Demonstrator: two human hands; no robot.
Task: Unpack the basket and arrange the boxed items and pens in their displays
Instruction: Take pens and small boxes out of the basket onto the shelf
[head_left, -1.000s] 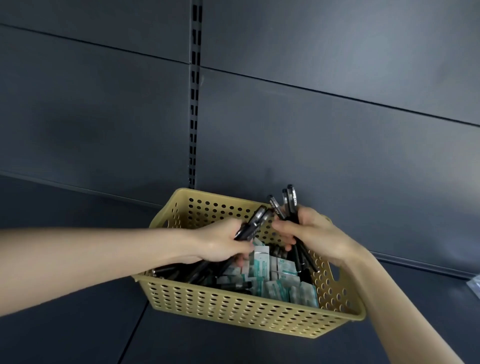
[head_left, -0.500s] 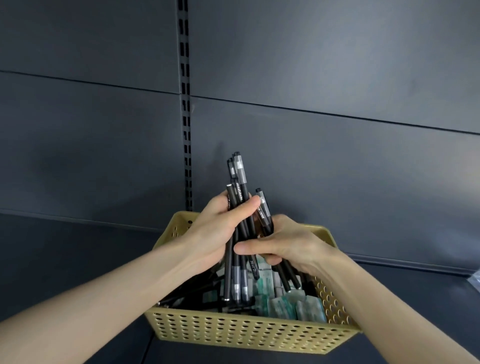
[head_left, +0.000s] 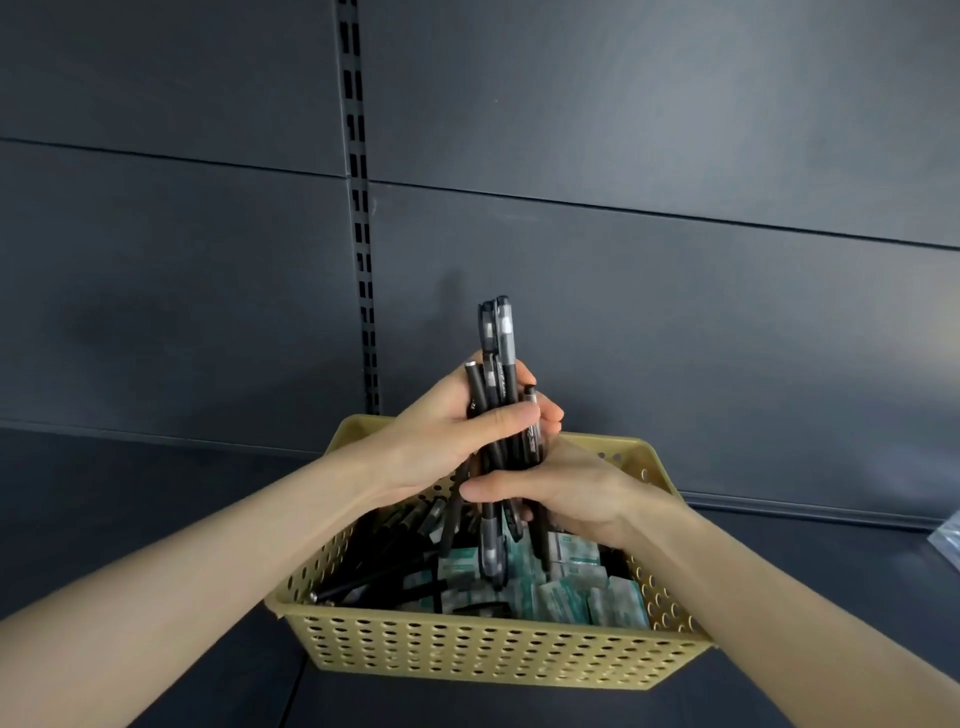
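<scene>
In the head view, a person holds a bundle of black pens (head_left: 500, 374) upright above a yellow perforated basket (head_left: 493, 652). The left hand (head_left: 441, 441) is wrapped around the upper part of the bundle, with the thumb lying across the front of the pens and the fingers curled behind them. The right hand (head_left: 569, 501) grips the same bundle a little lower, its thumb pointing to the left across the pens, so both hands are closed tightly on them. The tops of the pens stand out above the left hand, and the lower ends hang down into the basket. The basket stands on a dark shelf (head_left: 104, 519), near the person. Inside it, more loose pens (head_left: 395, 540) lie on the left side, and small teal and white boxed items (head_left: 576, 584) fill the right side. Behind the basket there is a dark back panel (head_left: 675, 156) with a slotted upright rail (head_left: 358, 208). At the far right edge, part of a clear plastic bag (head_left: 948, 540) lies on the shelf.
</scene>
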